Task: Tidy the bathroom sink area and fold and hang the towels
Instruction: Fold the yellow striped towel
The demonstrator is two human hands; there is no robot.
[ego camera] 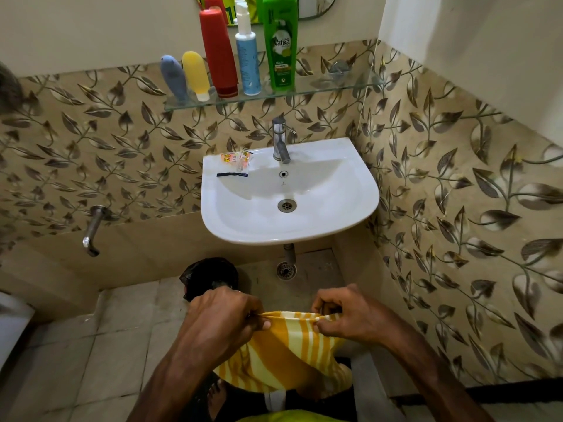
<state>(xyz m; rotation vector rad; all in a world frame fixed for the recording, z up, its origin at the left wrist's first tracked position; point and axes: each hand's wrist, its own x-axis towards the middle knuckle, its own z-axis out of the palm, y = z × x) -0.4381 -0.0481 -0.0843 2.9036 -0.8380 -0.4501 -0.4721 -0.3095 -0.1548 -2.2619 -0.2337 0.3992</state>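
Both hands, the left hand (224, 312) and right hand (347, 315), pinched the top edge of a yellow-and-white striped towel (286, 351) below the white sink (350, 190).

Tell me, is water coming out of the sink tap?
Off. No water falls from the tap, and the sink bowl looks dry.

Beige leaf-pattern tiles (100, 153) cover lower back wall and right wall; plain cream paint (91, 28) above. Mirror edge (316, 10) at top centre. Plain beige tile band (146, 248) below pattern. Wall tap (91, 229) at left, spout down. Floor (100, 345) of grey-beige square tiles, raised step at rear. Round floor drain (286, 270) by back wall.
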